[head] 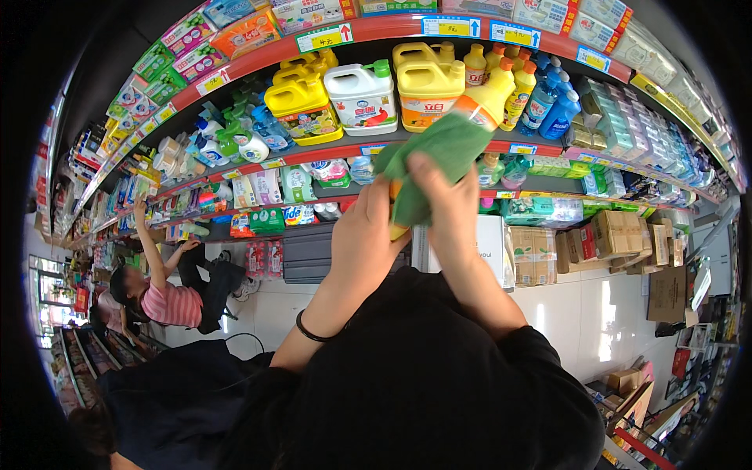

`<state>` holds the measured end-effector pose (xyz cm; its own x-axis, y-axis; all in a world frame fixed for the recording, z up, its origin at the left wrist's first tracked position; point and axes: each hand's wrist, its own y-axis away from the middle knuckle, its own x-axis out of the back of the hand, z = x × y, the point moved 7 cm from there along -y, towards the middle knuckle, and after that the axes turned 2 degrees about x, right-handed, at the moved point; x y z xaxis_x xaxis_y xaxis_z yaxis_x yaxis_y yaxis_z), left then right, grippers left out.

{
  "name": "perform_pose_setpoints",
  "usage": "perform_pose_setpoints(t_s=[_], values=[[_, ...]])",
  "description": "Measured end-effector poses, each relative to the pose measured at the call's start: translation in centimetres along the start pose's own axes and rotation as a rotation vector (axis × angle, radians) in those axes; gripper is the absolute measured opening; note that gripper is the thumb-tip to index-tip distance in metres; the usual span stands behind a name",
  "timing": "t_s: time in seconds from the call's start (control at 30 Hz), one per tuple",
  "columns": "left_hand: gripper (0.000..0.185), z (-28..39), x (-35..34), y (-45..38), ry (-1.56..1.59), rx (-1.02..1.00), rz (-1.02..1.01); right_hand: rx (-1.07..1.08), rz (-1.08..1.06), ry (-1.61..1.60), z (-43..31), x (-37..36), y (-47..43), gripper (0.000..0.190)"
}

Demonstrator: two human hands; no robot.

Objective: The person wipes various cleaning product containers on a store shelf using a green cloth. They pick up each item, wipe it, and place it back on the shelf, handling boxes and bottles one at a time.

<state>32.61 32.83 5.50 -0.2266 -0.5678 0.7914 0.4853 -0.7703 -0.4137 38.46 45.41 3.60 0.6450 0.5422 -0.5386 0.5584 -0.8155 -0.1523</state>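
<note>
A yellow plastic bottle (495, 94) is held up at a slant before the shelf, its upper end leaning to the right. My left hand (365, 232) grips the lower end of it. Wrapped around the bottle's middle is a green cloth (449, 144), which hides most of the label. My right hand (449, 202) presses the cloth against the bottle and looks slightly blurred. Just behind the bottle on the shelf stand yellow detergent jugs (429, 88), a white jug with a green pump (359, 100) and smaller yellow bottles with orange caps (520, 94).
Blue bottles (555, 111) stand to the right on the same shelf (367, 144). Below are cardboard boxes (614, 235) and stacked grey panels (308, 252). At left, a person in a striped pink top (173, 302) reaches toward the shelves. Someone in dark clothing (176, 399) is close at lower left.
</note>
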Motion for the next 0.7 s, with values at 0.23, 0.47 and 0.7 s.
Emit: perform_pose_setpoints(t_s=[0.23,0.47,0.7], values=[[0.083,1.4,-0.8,0.7,-0.034,-0.094,0.036,0.019,0.109,-0.229,-3.6,3.4,-4.6,0.029],[0.081,1.0,0.2,-0.2,-0.024,-0.081,0.186,-0.097,-0.092,-0.083,1.1,-1.3,0.5,0.038],[0.045,-1.2,1.1,-1.7,-0.104,-0.143,-0.484,-0.047,-0.104,0.316,4.2,2.8,-1.8,0.053]])
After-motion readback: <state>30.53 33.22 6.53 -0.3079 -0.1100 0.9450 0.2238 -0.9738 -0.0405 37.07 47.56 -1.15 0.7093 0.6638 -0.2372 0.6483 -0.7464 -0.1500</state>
